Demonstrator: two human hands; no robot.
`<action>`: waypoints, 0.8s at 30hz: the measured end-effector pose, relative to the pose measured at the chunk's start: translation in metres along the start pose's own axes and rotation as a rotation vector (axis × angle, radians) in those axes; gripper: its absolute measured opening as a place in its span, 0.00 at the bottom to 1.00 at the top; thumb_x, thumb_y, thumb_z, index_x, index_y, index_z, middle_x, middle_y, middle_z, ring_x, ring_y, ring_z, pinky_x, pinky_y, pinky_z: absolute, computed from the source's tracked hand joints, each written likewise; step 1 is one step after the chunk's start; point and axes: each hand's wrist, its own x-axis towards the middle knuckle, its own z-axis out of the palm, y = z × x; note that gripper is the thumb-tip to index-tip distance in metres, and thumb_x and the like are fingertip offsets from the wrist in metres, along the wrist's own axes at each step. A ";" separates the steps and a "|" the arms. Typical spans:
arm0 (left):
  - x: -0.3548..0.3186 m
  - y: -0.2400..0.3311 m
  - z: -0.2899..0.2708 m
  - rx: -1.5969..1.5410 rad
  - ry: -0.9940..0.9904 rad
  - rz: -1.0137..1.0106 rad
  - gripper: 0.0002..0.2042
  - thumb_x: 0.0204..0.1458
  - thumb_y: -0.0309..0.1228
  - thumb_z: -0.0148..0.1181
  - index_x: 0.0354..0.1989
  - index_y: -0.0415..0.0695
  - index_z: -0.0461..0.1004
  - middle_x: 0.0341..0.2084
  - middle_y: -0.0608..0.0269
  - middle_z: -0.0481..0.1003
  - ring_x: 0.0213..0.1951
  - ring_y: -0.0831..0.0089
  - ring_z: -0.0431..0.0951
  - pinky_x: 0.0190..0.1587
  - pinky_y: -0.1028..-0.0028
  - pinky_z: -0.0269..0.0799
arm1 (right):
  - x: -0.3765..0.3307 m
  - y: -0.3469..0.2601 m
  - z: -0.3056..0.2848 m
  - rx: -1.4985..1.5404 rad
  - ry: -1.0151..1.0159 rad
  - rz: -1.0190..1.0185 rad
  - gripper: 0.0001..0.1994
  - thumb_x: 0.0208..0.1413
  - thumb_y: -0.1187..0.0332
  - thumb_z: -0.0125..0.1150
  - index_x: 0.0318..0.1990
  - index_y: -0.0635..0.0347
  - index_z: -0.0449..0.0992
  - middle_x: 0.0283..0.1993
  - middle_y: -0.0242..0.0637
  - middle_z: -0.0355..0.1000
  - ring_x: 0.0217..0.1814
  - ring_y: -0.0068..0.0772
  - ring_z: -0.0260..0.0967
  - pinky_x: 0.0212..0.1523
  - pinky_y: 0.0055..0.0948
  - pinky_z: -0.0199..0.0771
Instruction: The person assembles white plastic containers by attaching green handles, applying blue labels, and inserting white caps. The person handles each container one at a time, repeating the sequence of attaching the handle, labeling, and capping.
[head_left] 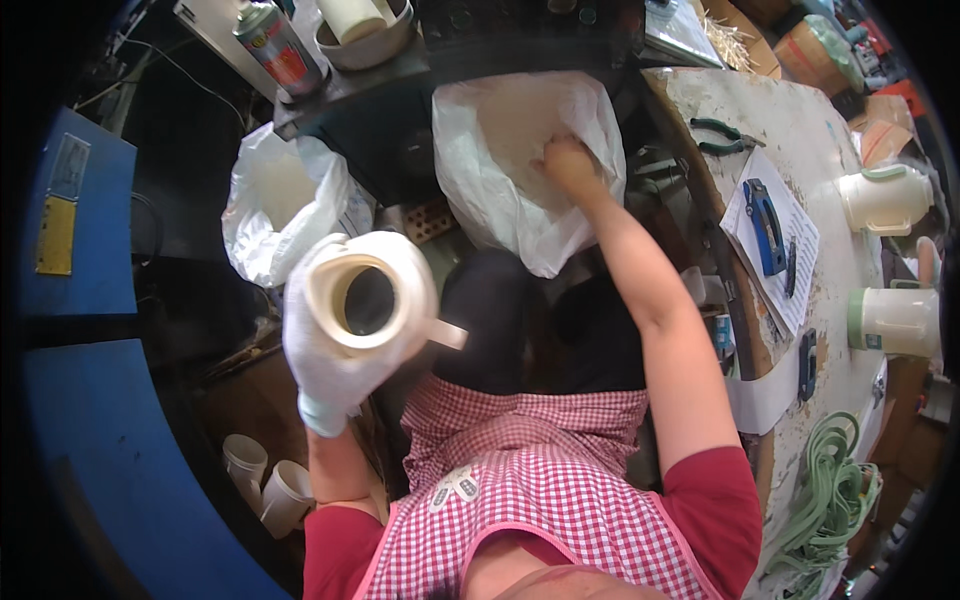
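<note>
My left hand, in a white glove with a light cuff, is wrapped round a cream plastic jug body. The jug's round opening faces up and its handle sticks out to the right. Bare and reaching forward, my right hand is inside a large white plastic bag between my knees and the dark machine. Its fingers are curled together; whatever they may hold is too small to make out. The bag's contents look pale and blurred. A smaller white plastic bag stands open beyond the jug, to its left.
A worn workbench at right bears green-handled pliers, a blue tool on papers, cream jugs and green strips. White cups stand lower left beside a blue cabinet. A spray can stands far left.
</note>
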 end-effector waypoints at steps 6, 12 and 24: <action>-0.009 0.020 0.000 0.200 0.023 0.208 0.35 0.36 0.32 0.85 0.55 0.39 0.76 0.53 0.49 0.79 0.56 0.50 0.80 0.61 0.58 0.75 | 0.003 -0.030 -0.008 -0.187 0.062 -0.022 0.12 0.54 0.62 0.67 0.40 0.59 0.86 0.39 0.41 0.82 0.44 0.44 0.80 0.48 0.43 0.77; -0.015 0.020 0.000 0.082 -0.056 0.320 0.37 0.37 0.34 0.85 0.58 0.39 0.75 0.54 0.50 0.79 0.56 0.51 0.80 0.60 0.57 0.75 | -0.102 -0.090 -0.215 1.452 -0.100 0.035 0.08 0.66 0.69 0.64 0.46 0.65 0.82 0.47 0.43 0.83 0.46 0.33 0.83 0.46 0.30 0.81; -0.046 0.049 0.019 0.129 -0.150 0.485 0.38 0.36 0.37 0.83 0.60 0.43 0.75 0.56 0.54 0.78 0.57 0.52 0.79 0.62 0.57 0.73 | -0.230 -0.188 -0.322 0.810 0.169 -0.417 0.18 0.46 0.78 0.68 0.47 0.58 0.79 0.48 0.41 0.78 0.42 0.46 0.82 0.40 0.38 0.84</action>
